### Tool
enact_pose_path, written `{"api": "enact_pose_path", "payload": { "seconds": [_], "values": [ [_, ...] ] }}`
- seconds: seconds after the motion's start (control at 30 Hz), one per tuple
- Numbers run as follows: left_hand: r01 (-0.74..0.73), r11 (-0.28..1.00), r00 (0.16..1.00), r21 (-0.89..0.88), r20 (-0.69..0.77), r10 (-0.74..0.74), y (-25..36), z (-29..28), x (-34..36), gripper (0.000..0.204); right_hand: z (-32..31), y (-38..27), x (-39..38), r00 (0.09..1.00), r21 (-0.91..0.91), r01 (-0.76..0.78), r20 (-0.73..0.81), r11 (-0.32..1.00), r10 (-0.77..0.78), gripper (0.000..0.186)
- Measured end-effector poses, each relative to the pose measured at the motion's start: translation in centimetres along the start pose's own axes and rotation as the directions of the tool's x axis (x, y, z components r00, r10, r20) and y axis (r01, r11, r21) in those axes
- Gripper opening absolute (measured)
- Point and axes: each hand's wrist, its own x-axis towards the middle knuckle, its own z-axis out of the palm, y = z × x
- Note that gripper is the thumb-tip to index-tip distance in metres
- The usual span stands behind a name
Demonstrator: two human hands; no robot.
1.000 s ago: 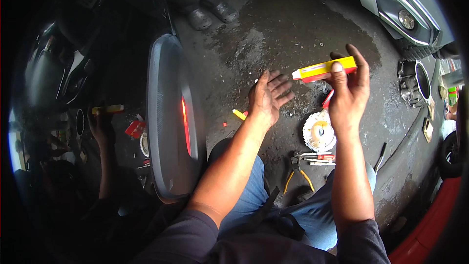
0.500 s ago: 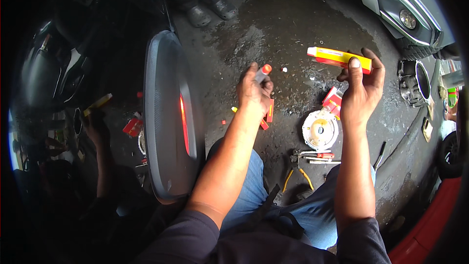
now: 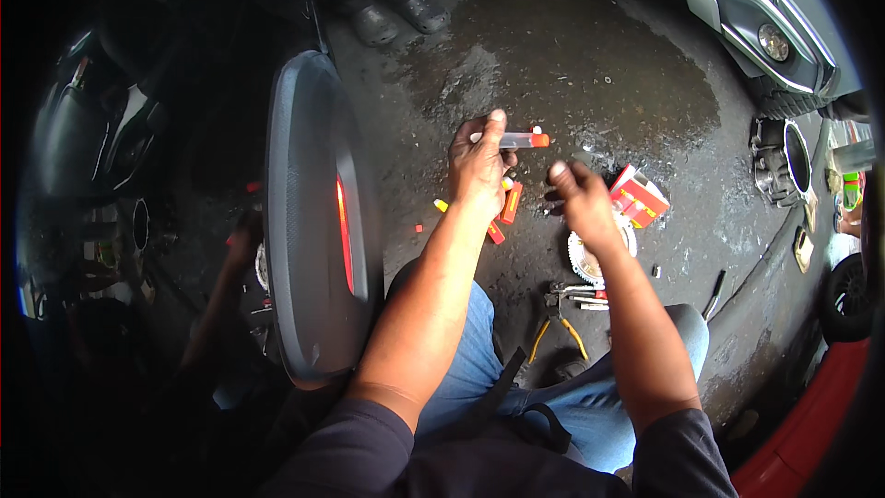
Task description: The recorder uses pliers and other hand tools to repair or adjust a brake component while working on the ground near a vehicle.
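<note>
My left hand (image 3: 475,161) is closed around a clear plastic tube with an orange-red cap (image 3: 521,140), held sideways with the cap to the right. Its thumb lies across the tube. My right hand (image 3: 583,203) is a little below and right of the cap, apart from it. Its fingers curl inward and are partly smeared, so whether they hold anything is unclear. Beneath that hand and forearm, a round toothed metal part (image 3: 583,263) on the floor is half covered. A red and white carton (image 3: 638,196) lies just to its right.
Small red boxes (image 3: 510,204) lie below my left hand. Yellow-handled pliers (image 3: 558,337) and screwdrivers rest near my knees. A dark vehicle panel (image 3: 318,221) stands close on the left. A metal housing (image 3: 782,161) sits at right. Someone's shoes (image 3: 376,26) stand at the far side.
My right hand has moved left and down toward the tube. The yellow and red box it held no longer shows in it. My left hand has turned the tube so its cap points right.
</note>
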Motion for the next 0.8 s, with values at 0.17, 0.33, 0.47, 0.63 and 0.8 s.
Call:
{"api": "enact_pose_path", "payload": {
  "seconds": [0.17,0.33,0.47,0.63,0.8],
  "values": [
    [-0.078,0.975,0.979,0.208,0.202,0.035,-2.0,1.2,-1.7,0.024,-2.9,-5.0,-1.3,0.994,-0.188,0.11,0.037,0.976,-0.105,0.053],
    [-0.402,0.68,0.914,0.613,0.316,0.255,-2.2,2.1,-3.1,0.028,-3.2,-4.5,-1.9,0.971,-0.378,0.178,-0.086,0.908,-0.225,0.056],
    [-0.212,0.769,0.975,0.604,0.181,0.127,-1.1,3.2,-4.7,0.029,-3.8,-4.2,-2.6,0.999,-0.357,-0.049,-0.03,0.933,0.04,0.059],
    [-0.625,0.252,0.78,0.739,0.594,0.195,-1.3,2.1,-4.5,0.023,-3.7,-4.9,-2.1,0.979,-0.324,-0.044,-0.202,0.945,-0.024,0.053],
    [-0.668,0.211,0.736,0.714,0.676,0.042,-2.9,1.9,-5.0,0.022,-4.1,-2.3,-1.3,0.987,-0.475,0.019,-0.129,0.88,-0.091,0.048]
  ]
}}
